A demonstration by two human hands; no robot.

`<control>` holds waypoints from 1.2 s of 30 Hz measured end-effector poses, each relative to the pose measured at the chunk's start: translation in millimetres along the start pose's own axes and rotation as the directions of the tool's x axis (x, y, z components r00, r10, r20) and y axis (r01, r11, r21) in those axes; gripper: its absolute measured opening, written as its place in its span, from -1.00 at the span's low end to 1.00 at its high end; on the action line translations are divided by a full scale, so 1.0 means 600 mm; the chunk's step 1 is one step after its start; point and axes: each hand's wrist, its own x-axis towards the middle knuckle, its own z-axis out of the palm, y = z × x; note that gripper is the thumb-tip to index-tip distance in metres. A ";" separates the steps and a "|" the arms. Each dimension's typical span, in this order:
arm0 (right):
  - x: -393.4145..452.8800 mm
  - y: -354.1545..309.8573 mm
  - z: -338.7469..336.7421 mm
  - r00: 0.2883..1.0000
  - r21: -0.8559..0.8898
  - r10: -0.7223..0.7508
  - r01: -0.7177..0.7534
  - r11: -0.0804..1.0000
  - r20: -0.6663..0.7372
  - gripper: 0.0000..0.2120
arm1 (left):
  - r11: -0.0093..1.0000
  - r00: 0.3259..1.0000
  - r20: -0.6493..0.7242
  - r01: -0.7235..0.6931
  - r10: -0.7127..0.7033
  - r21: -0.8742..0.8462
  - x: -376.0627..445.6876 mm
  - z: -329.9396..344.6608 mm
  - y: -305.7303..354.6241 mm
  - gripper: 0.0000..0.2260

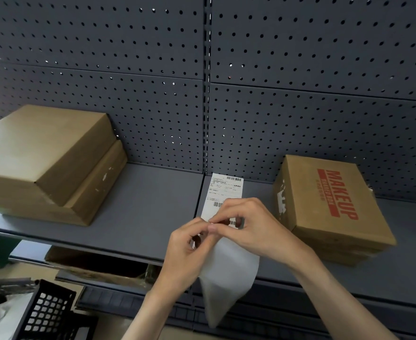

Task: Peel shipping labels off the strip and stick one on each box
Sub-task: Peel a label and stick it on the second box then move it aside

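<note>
Grey shelf point(133, 204): label strip point(223, 192) pinched between both hands.

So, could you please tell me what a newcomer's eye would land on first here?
Probably the two hands, left hand and right hand, pinching a white label strip at the centre, over the grey shelf. Next, the red MAKEUP box at the right, then the plain stacked boxes at the left.
</note>
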 end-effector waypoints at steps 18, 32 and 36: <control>0.013 0.018 -0.033 0.834 0.321 0.451 -0.353 0.879 -0.319 -0.78 | 0.910 0.937 -0.159 0.246 -0.311 -0.333 -0.032 0.004 -0.021 -0.66; 0.012 0.051 -0.127 0.745 0.118 0.420 -0.425 0.898 -0.518 -0.81 | 0.762 0.775 -0.242 0.418 -0.583 -0.495 -0.053 -0.007 -0.075 -0.79; 0.006 0.068 -0.147 0.705 0.093 0.407 -0.439 0.893 -0.580 -0.79 | 0.759 0.777 -0.244 0.409 -0.581 -0.506 -0.053 -0.006 -0.071 -0.80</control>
